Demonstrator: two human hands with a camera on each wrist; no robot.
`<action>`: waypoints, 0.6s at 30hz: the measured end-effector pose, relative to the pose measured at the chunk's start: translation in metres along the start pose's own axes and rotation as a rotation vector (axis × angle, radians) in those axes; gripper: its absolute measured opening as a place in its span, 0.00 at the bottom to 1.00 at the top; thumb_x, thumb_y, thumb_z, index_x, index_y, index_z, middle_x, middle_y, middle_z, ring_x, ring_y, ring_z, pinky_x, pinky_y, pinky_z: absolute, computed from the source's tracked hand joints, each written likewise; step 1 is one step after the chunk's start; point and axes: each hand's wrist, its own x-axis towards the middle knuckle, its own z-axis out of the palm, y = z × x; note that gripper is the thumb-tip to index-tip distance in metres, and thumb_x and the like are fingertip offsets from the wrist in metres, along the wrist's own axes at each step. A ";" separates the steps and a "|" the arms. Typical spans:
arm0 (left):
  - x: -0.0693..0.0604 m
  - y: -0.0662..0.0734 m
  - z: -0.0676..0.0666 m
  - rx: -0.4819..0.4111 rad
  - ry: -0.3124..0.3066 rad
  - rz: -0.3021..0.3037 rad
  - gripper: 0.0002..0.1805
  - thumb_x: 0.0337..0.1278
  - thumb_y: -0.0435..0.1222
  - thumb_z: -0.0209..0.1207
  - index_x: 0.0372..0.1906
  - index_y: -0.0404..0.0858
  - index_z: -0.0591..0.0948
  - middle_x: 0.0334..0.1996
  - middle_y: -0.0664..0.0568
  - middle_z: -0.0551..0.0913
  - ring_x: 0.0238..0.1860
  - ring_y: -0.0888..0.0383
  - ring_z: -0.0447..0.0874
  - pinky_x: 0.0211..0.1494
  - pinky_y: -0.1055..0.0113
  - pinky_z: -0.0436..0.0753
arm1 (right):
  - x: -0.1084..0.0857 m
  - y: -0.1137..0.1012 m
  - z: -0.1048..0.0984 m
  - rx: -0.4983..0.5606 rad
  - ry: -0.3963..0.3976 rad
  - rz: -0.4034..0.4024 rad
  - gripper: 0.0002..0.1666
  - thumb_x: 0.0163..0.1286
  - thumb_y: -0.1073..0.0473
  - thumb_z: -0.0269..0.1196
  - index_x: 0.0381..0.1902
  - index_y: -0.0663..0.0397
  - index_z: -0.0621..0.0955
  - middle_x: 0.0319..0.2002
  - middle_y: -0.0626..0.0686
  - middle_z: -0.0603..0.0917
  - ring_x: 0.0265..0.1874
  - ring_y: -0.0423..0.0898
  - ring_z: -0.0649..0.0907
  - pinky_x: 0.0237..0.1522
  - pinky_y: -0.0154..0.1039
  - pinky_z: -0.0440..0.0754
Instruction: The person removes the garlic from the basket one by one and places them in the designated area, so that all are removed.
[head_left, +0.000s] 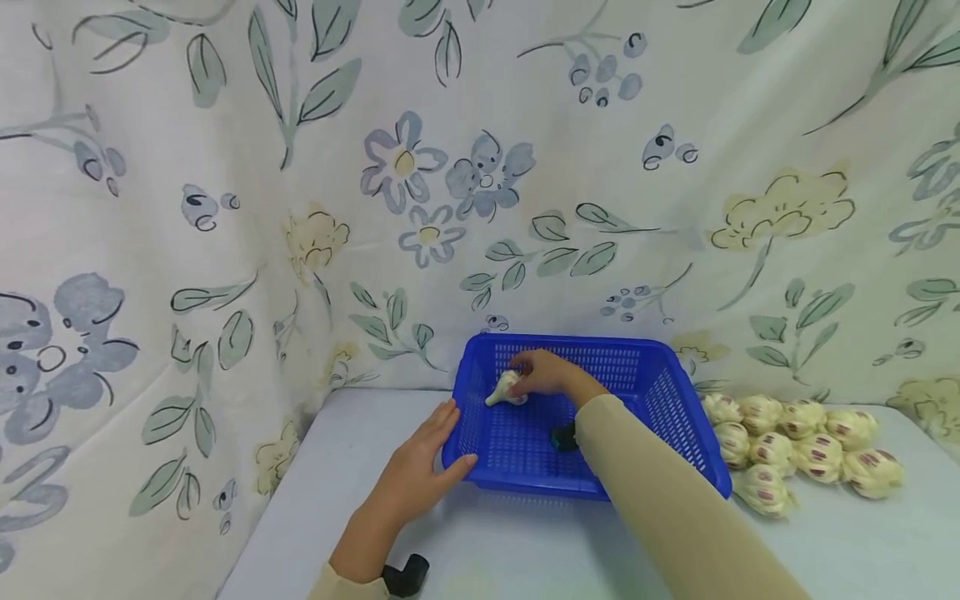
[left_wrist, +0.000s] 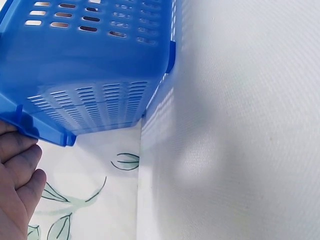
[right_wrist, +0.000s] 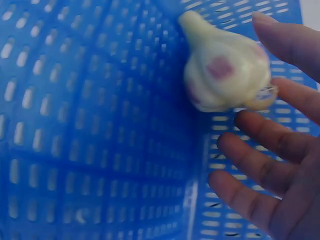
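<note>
A blue perforated plastic basket [head_left: 525,483] stands on the table in the head view. Inside it, towards the far left, is a garlic bulb [head_left: 510,388] with a pale stem and purple patches. My right hand [head_left: 546,372] reaches into the basket beside this bulb. In the right wrist view, the fingers [right_wrist: 265,165] are spread and loosely bent around the root side of the garlic bulb [right_wrist: 225,70], with the thumb apart from it. My left hand [head_left: 420,458] rests against the basket's left rim, fingers extended; the left wrist view shows its fingertips [left_wrist: 20,150] at the rim.
Several garlic bulbs [head_left: 817,454] lie grouped on the white table [head_left: 517,550], right of the basket. A floral curtain [head_left: 525,167] hangs directly behind the basket and along the left. A small black device [head_left: 407,575] sits at the left wrist.
</note>
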 end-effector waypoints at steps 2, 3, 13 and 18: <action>-0.001 -0.001 0.000 0.004 0.003 0.001 0.43 0.63 0.63 0.54 0.76 0.45 0.61 0.77 0.56 0.56 0.77 0.53 0.54 0.75 0.47 0.63 | 0.001 0.003 0.004 0.002 -0.011 0.008 0.39 0.59 0.51 0.72 0.66 0.57 0.74 0.57 0.62 0.81 0.54 0.55 0.80 0.59 0.52 0.78; -0.001 -0.001 0.001 0.005 0.005 0.004 0.43 0.63 0.63 0.54 0.76 0.45 0.61 0.77 0.55 0.57 0.77 0.53 0.54 0.75 0.47 0.63 | 0.002 0.003 0.006 0.007 -0.012 0.014 0.40 0.59 0.51 0.72 0.67 0.57 0.74 0.56 0.61 0.81 0.54 0.55 0.80 0.59 0.52 0.78; 0.000 -0.001 -0.001 0.012 -0.018 0.016 0.44 0.63 0.66 0.49 0.76 0.44 0.60 0.78 0.56 0.54 0.78 0.54 0.51 0.76 0.49 0.62 | -0.002 0.005 0.013 0.039 -0.007 0.039 0.35 0.58 0.53 0.73 0.63 0.55 0.75 0.53 0.59 0.81 0.51 0.52 0.80 0.59 0.52 0.78; -0.001 -0.001 -0.003 0.013 -0.016 0.016 0.43 0.64 0.64 0.51 0.76 0.44 0.60 0.78 0.56 0.55 0.78 0.55 0.52 0.75 0.48 0.62 | 0.000 0.004 0.016 0.040 -0.042 0.061 0.34 0.59 0.55 0.72 0.61 0.52 0.73 0.53 0.58 0.80 0.50 0.52 0.80 0.59 0.51 0.77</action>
